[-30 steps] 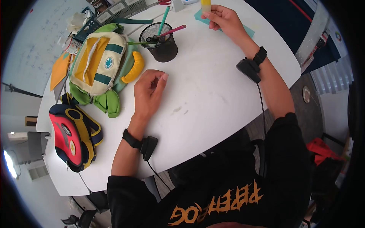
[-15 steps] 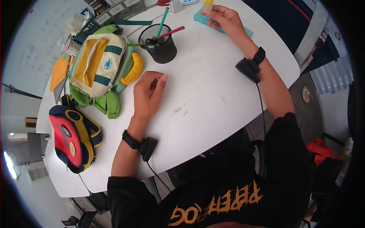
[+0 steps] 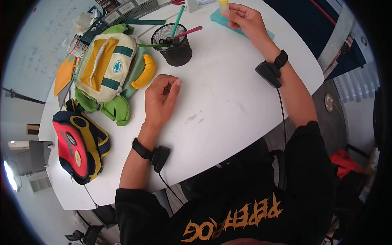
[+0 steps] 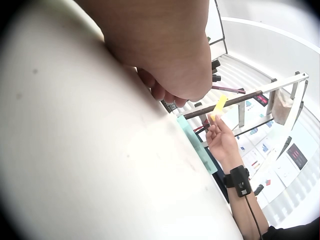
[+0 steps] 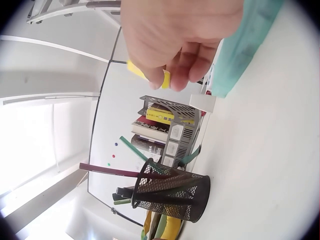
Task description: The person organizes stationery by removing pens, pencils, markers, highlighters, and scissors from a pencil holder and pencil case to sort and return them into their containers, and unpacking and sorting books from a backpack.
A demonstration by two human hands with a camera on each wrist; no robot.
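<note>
Between thumb and fingers, the right hand [image 3: 248, 25] pinches a small upright item with a yellow top [image 3: 223, 5] and a pale lower part, above a teal flat case [image 3: 219, 18] at the table's far edge. In the right wrist view its yellow part [image 5: 136, 69] shows by the thumb. The left hand [image 3: 160, 100] rests on the white table, fingers loosely curled, holding nothing. Beyond it stands a black mesh cup [image 3: 179, 54] with several pens and pencils.
Left of the left hand lie a cream and green bag [image 3: 107, 69] with a yellow handle [image 3: 146, 72] and a red and navy bag [image 3: 73, 149]. Along the far side are a grey basket [image 3: 130, 11] with books and an orange envelope [image 3: 64, 77].
The right hand stays over the teal case with the yellow-topped item in its grip, shifted only slightly. The left hand rests in the same place.
</note>
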